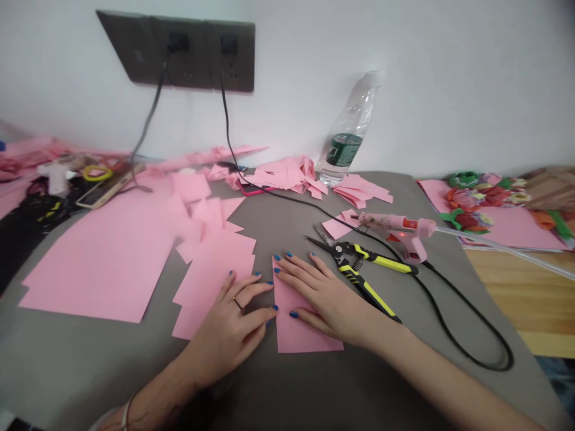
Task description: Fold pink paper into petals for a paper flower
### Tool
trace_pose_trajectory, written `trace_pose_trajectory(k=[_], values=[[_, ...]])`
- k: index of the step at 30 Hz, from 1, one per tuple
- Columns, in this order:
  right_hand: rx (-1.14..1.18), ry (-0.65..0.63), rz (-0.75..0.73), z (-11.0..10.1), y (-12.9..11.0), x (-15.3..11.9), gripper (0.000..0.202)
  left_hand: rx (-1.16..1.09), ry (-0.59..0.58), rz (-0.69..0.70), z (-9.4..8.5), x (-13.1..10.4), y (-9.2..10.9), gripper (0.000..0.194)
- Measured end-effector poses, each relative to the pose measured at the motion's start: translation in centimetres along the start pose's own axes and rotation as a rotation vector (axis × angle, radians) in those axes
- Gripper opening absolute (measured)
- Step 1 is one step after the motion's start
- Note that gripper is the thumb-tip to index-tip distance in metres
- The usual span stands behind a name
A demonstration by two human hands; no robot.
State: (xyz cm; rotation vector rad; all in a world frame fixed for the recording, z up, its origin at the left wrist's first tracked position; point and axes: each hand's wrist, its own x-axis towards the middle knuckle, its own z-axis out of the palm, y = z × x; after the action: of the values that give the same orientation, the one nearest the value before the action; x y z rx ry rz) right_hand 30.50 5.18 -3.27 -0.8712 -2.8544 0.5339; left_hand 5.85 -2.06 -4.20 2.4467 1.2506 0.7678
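A pink sheet of paper (309,338) lies on the grey table (251,383) in front of me. My right hand (314,293) rests flat on it with the fingers stretched out, covering much of its upper part. At the paper's left edge is my left hand (242,314), its fingers apart and curved, some fingertips touching or close to that edge. Left of this hand, more pink paper pieces (220,257) lie in an overlapping stack. Yellow-and-black pliers (359,257) lie spread just beyond my right hand.
A pink glue gun (404,227) with a lit red light stands at the right, its black cord (449,335) looping over the table. Near the wall are a plastic bottle (345,143), paper scraps (283,173) and a phone (110,185). Large pink sheets (103,257) lie left; paper flowers (476,200) right.
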Motion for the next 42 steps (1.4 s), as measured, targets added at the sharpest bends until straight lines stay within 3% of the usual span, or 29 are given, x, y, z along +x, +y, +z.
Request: trace_pose_trajectory(k=[9, 17, 29, 34, 37, 42], values=[[-0.014, -0.019, 0.009, -0.3, -0.3, 0.1, 0.063, 0.025, -0.014, 0.034, 0.2, -0.1, -0.1, 0.038], [-0.011, -0.029, 0.019, -0.4, -0.5, 0.1, 0.063, 0.041, -0.046, 0.058, 0.1, -0.1, 0.2, 0.032], [-0.096, -0.055, 0.045, -1.5, -1.7, 1.6, 0.059, 0.022, -0.002, 0.008, 0.7, 0.0, 0.3, 0.015], [-0.096, -0.07, 0.038, -2.1, -1.9, 2.4, 0.055, 0.058, -0.033, 0.026, 0.5, 0.1, 0.5, 0.022], [0.001, -0.029, 0.032, -2.5, -1.3, 2.2, 0.05, 0.062, -0.021, 0.038, 0.4, 0.2, 0.5, 0.023], [0.372, 0.115, 0.083, -2.6, 0.1, 1.1, 0.033, 0.057, -0.015, 0.059, 0.3, 0.2, 0.4, 0.031]])
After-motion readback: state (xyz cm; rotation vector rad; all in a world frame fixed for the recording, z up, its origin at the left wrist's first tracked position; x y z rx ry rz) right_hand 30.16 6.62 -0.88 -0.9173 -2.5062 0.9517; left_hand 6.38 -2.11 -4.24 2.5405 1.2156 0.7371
